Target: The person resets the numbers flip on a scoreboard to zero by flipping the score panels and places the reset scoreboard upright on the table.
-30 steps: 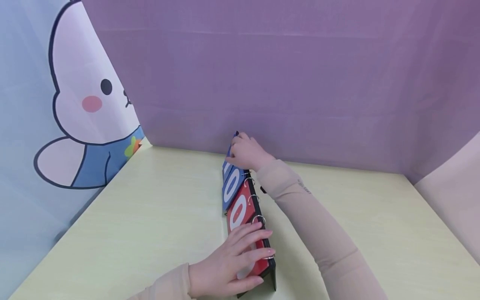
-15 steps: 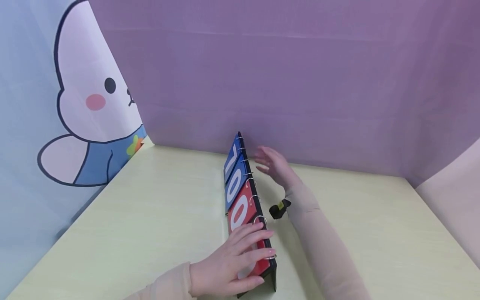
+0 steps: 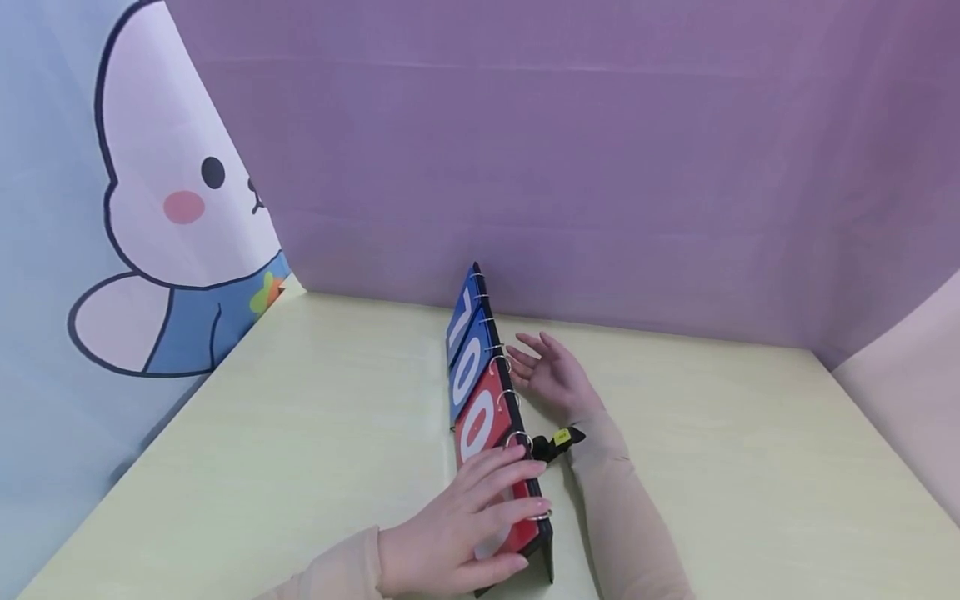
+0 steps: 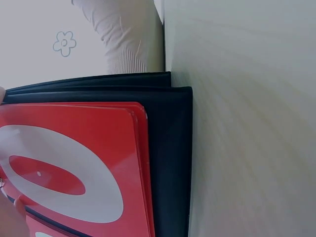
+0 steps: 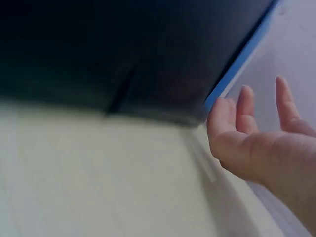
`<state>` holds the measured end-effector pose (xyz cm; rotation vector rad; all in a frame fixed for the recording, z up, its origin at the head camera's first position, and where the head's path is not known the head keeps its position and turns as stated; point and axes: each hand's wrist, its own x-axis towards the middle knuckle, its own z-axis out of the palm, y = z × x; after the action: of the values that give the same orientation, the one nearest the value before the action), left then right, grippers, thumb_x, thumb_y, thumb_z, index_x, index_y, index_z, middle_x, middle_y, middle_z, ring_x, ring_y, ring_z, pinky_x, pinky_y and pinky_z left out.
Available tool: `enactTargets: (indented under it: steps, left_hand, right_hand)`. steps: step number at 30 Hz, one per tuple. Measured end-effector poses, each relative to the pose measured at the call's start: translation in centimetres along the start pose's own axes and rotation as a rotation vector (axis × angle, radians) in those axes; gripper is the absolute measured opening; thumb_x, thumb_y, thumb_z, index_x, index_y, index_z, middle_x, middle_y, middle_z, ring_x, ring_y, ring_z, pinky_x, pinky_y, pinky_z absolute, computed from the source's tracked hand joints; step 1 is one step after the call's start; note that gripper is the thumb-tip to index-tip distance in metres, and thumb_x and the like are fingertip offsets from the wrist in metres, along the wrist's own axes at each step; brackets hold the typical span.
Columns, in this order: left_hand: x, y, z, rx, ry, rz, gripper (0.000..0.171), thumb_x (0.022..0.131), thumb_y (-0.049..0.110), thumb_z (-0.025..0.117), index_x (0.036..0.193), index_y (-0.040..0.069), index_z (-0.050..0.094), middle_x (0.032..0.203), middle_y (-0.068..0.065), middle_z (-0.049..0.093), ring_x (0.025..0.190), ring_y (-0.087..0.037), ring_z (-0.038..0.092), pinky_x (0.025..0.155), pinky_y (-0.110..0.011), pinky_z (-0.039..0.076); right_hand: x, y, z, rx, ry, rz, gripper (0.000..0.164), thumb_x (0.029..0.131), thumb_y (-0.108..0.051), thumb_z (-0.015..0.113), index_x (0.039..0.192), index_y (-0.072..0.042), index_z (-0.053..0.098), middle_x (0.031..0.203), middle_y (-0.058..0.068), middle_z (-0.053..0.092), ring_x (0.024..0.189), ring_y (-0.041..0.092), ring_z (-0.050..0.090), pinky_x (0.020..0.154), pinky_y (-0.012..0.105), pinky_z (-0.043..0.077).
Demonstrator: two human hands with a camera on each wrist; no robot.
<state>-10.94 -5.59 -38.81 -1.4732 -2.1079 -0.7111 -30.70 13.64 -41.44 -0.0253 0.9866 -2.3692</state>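
Observation:
A flip scoreboard (image 3: 483,408) stands tent-like on the table, its ring-bound cards facing left. Toward the far end are blue cards (image 3: 468,358), one showing a white 0. The red cards (image 4: 123,123) at the near end show white zeros. My left hand (image 3: 457,521) lies over the nearest red cards, fingers spread and mostly straight, with fingertips at the ringed top edge. On the board's right side, my right hand (image 3: 555,375) holds nothing; its relaxed fingers are close to the black back (image 5: 123,54), below the top edge.
The pale table (image 3: 322,417) runs back to a purple curtain (image 3: 525,167). A blue cloth with a cartoon figure (image 3: 202,192) hangs at the left. A black device (image 3: 557,444) with a yellow label sits at the right wrist.
My right hand has left the far blue cards, come over to the board's right side, and moved lower and nearer. The left hand stays on the red cards.

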Motion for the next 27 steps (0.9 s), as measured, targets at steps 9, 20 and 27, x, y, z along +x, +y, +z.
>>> enactTargets:
  steps: [9, 20, 27]
  left_hand:
    - [0.0, 0.1, -0.1, -0.01, -0.006, -0.009, 0.05, 0.093, 0.035, 0.053, 0.137, 0.018, 0.037, 0.148, -0.007, 0.031, 0.138, -0.026, 0.024, 0.11, -0.044, 0.027]
    - [0.0, 0.3, -0.2, -0.04, -0.045, -0.044, 0.05, 0.093, 0.036, 0.052, 0.138, 0.02, 0.036, 0.149, -0.007, 0.029, 0.139, -0.024, 0.022, 0.11, -0.044, 0.029]
    - [0.1, 0.3, -0.3, -0.023, -0.022, -0.026, 0.049, 0.093, 0.035, 0.052, 0.137, 0.019, 0.038, 0.148, -0.007, 0.03, 0.137, -0.026, 0.025, 0.11, -0.045, 0.028]
  right_hand:
    - [-0.5, 0.2, 1.1, -0.113, -0.041, 0.003, 0.061, 0.101, -0.043, 0.029, 0.152, -0.015, 0.011, 0.135, 0.014, 0.032, 0.116, 0.023, 0.047, 0.107, 0.038, 0.029]
    - [-0.8, 0.2, 1.2, -0.086, -0.051, -0.025, 0.055, 0.1, -0.043, 0.032, 0.148, -0.019, 0.021, 0.14, 0.014, 0.025, 0.112, 0.026, 0.049, 0.101, 0.04, 0.033]
    - [-0.7, 0.0, 1.1, -0.085, -0.003, 0.007, 0.039, 0.101, -0.041, 0.028, 0.134, -0.019, 0.034, 0.134, 0.013, 0.027, 0.106, 0.022, 0.045, 0.091, 0.031, 0.036]
